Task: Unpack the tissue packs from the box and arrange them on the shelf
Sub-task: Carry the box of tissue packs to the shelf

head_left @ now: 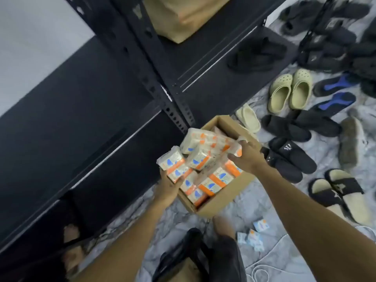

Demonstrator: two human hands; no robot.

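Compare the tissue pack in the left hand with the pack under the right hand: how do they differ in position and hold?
The pack in the left hand sits at the box's left edge, raised above the stack; the pack under the right hand lies among the others, toward the box's far right.
The left hand holds its pack from below; the right hand comes from above, its grip blurred.
Both share clear wrap with orange and blue print.

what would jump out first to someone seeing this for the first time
The open cardboard box on the floor, crammed with orange-and-white tissue packs, with the left hand and right hand each gripping packs. Behind it stands a black metal shelf; slippers litter the floor to the right.
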